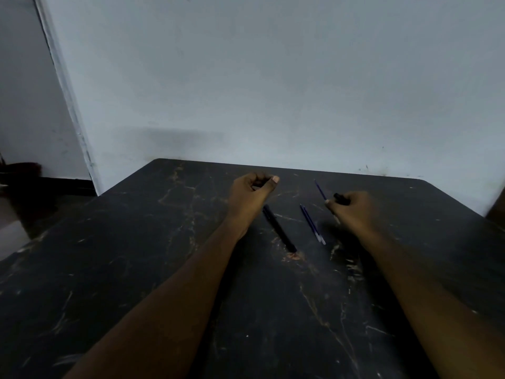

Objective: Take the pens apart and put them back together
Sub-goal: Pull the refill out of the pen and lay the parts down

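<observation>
Right grip (355, 210) clamped on blue refill (319, 190) and black piece (341, 199) | left grip (252, 191) curled, contents indiscernible | black pen (278, 228), two refills (311, 224) laid on desk (136, 269).

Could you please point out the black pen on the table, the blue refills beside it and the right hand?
black pen (279, 228): head view, middle of its body.
blue refills (311, 224): head view, midway along the pair.
right hand (355, 212): head view, its back; it grips a pen part (340, 198).
</observation>
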Action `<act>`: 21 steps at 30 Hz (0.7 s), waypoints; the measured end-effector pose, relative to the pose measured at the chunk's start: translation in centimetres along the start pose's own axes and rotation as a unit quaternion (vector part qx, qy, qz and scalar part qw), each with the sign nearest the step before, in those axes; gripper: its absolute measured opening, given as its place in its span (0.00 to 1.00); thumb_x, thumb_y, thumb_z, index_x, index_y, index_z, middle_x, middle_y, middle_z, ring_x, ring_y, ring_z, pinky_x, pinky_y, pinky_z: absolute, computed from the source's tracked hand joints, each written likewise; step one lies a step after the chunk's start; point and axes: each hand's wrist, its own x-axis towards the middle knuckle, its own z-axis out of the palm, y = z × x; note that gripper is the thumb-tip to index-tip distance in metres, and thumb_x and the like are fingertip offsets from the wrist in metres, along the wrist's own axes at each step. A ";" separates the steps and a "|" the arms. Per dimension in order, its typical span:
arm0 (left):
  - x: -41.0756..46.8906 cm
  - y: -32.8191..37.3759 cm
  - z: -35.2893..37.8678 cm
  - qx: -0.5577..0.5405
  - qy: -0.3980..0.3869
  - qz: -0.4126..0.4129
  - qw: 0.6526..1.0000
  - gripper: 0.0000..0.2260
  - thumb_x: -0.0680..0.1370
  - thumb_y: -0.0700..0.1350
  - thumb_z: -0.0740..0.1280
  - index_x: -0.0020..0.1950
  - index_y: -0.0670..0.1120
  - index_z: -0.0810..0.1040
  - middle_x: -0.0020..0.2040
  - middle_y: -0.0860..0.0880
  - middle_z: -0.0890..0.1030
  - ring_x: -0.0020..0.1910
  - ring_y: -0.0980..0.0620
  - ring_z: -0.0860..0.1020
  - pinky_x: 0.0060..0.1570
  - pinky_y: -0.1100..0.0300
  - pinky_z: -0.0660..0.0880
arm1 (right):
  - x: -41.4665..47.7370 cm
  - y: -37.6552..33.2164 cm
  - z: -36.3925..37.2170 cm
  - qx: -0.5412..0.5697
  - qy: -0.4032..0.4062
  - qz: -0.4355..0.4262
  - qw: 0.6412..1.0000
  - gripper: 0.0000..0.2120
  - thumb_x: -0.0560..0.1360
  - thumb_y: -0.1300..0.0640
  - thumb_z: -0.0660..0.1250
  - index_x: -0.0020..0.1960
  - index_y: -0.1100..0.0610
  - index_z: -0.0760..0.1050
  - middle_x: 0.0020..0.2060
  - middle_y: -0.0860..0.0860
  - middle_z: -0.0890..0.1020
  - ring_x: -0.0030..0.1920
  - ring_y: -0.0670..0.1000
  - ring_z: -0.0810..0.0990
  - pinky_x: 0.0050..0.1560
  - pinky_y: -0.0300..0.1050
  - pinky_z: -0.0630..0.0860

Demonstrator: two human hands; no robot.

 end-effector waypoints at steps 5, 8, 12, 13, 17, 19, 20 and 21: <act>-0.1 -0.1 0.1 0.039 0.004 0.009 0.999 0.10 0.76 0.52 0.71 0.48 0.46 0.84 0.42 0.51 0.84 0.41 0.57 0.81 0.41 0.66 0.73 | 0.1 0.6 -0.7 -0.115 -0.026 0.044 0.992 0.13 0.71 0.47 0.72 0.40 0.57 0.81 0.29 0.53 0.79 0.33 0.54 0.79 0.31 0.40 0.68; -0.1 -0.2 0.1 0.043 0.011 0.014 0.999 0.10 0.76 0.52 0.71 0.47 0.46 0.85 0.40 0.52 0.84 0.39 0.58 0.80 0.42 0.64 0.74 | 0.0 0.4 -0.8 -0.138 -0.028 0.048 0.989 0.16 0.71 0.47 0.72 0.47 0.60 0.82 0.33 0.55 0.80 0.35 0.54 0.79 0.30 0.39 0.67; -0.2 -0.1 0.1 0.039 0.015 0.007 0.999 0.09 0.76 0.52 0.71 0.48 0.47 0.85 0.42 0.51 0.85 0.42 0.57 0.81 0.44 0.62 0.76 | -0.2 0.2 -0.9 -0.150 -0.026 0.047 0.987 0.17 0.70 0.45 0.72 0.45 0.59 0.82 0.30 0.52 0.79 0.33 0.52 0.79 0.29 0.39 0.67; -0.2 -0.1 0.1 0.041 0.014 0.007 0.999 0.09 0.76 0.52 0.71 0.48 0.47 0.85 0.42 0.51 0.85 0.42 0.56 0.81 0.45 0.62 0.76 | -0.3 0.2 -0.9 -0.150 -0.023 0.044 0.987 0.17 0.69 0.44 0.72 0.44 0.58 0.83 0.30 0.52 0.79 0.34 0.53 0.79 0.30 0.40 0.69; -0.1 -0.3 0.2 0.044 0.013 0.009 0.999 0.09 0.75 0.53 0.71 0.47 0.47 0.85 0.41 0.52 0.84 0.41 0.57 0.81 0.44 0.62 0.76 | -0.2 0.4 -0.7 -0.134 -0.023 0.049 0.990 0.17 0.68 0.43 0.72 0.45 0.57 0.83 0.33 0.53 0.82 0.35 0.53 0.81 0.34 0.44 0.75; -0.1 -0.3 0.2 0.047 0.012 0.010 0.999 0.10 0.76 0.53 0.71 0.47 0.47 0.85 0.41 0.52 0.84 0.40 0.58 0.80 0.43 0.63 0.75 | -0.2 0.4 -0.7 -0.133 -0.024 0.050 0.990 0.17 0.69 0.42 0.71 0.44 0.57 0.83 0.32 0.53 0.82 0.35 0.53 0.81 0.34 0.45 0.76; -0.1 -0.3 0.2 0.047 0.011 0.010 0.999 0.10 0.76 0.53 0.71 0.47 0.46 0.85 0.41 0.52 0.84 0.40 0.58 0.80 0.43 0.63 0.75 | -0.2 0.4 -0.7 -0.131 -0.026 0.050 0.990 0.17 0.69 0.42 0.71 0.43 0.57 0.83 0.32 0.53 0.82 0.35 0.53 0.81 0.35 0.46 0.77; -0.1 -0.4 0.2 0.048 0.009 0.010 0.999 0.10 0.76 0.53 0.71 0.48 0.46 0.85 0.40 0.52 0.84 0.39 0.58 0.80 0.43 0.63 0.75 | -0.2 0.4 -0.7 -0.131 -0.025 0.049 0.990 0.17 0.69 0.42 0.71 0.42 0.57 0.82 0.32 0.53 0.82 0.35 0.53 0.81 0.35 0.47 0.78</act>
